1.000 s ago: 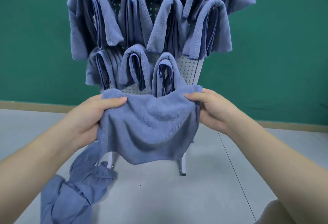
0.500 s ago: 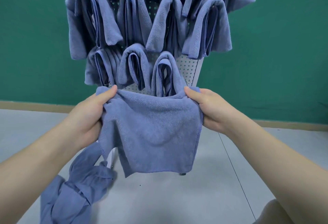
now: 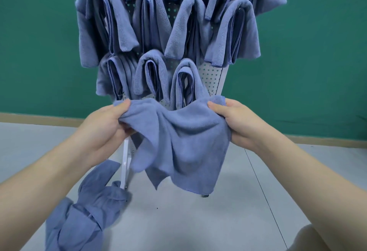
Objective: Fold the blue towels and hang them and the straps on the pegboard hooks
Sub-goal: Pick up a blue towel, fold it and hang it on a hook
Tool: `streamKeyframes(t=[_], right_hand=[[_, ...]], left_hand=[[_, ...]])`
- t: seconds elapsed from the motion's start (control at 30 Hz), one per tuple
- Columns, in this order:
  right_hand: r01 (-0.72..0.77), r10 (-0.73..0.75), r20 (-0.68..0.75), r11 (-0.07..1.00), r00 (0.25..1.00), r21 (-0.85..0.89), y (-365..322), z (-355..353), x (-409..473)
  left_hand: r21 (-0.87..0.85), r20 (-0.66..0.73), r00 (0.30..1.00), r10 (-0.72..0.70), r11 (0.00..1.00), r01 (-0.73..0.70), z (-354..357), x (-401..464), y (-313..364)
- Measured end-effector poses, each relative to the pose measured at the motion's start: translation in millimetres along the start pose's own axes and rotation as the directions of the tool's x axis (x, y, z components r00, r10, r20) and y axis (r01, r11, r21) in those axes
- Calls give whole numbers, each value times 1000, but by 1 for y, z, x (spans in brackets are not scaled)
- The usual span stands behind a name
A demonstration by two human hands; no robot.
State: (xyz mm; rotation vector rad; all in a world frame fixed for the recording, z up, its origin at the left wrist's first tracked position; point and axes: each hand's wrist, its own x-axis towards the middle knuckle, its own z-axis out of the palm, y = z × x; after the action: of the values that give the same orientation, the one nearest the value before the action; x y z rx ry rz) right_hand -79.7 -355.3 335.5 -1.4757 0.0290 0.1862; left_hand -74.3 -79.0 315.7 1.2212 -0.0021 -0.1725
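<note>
Between both hands, blue towel, slack, rumpled, sagging mid-edge.

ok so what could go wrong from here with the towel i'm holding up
1. The towel sags and wrinkles between the left hand and right hand, so the fold may come out uneven.
2. The pegboard is crowded with hung towels; adding another could knock one loose.
3. More cloths lie on the floor near the stand, an easy snag underfoot.
</note>
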Motion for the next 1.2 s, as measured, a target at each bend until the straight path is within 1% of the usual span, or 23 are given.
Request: streamKeyframes(t=[0.1,0.2,0.33,0.47,0.57,0.63,0.7,0.8,0.87,0.93,1.07,1.2], right_hand=[[25,-25,0,998,1000,66,2,0,3],[43,-39,-39,994,998,98,0,0,4],[32,-29,-67,998,997,48,0,-3,5],[24,-24,-93,1000,995,2,0,-5,5],[17,-19,-106,1000,994,-19,-1,-5,3],[15,-17,-115,1000,993,-18,-3,-5,2],[16,-17,-128,1000,992,-10,-4,-3,1],[16,-14,-149,1000,989,12,-6,0,0],[15,-10,-164,1000,986,27,-6,1,-1],[14,-5,-182,999,983,46,-8,2,-2],[21,-3,-199,996,980,91,-7,-1,-1],[10,9,-157,992,988,123,-8,-5,-2]], left_hand=[[-12,62,998,26,1000,-25,-1,1,0],[-13,95,994,54,999,-53,-1,1,-3],[-14,86,995,46,999,-45,-2,2,-4],[35,50,999,-16,999,14,-7,3,-2],[62,-10,1000,-16,998,16,-8,4,-3],[108,-88,996,8,994,1,-7,4,-5],[161,-131,991,11,987,10,-7,5,-8],[235,-142,989,-49,969,81,-9,5,-9],[338,-147,985,-96,931,141,-11,4,-9],[396,-135,985,-109,905,154,-9,2,-10],[355,-79,988,-135,922,154,-4,0,-11],[304,-92,993,-80,947,105,-3,0,-9]])
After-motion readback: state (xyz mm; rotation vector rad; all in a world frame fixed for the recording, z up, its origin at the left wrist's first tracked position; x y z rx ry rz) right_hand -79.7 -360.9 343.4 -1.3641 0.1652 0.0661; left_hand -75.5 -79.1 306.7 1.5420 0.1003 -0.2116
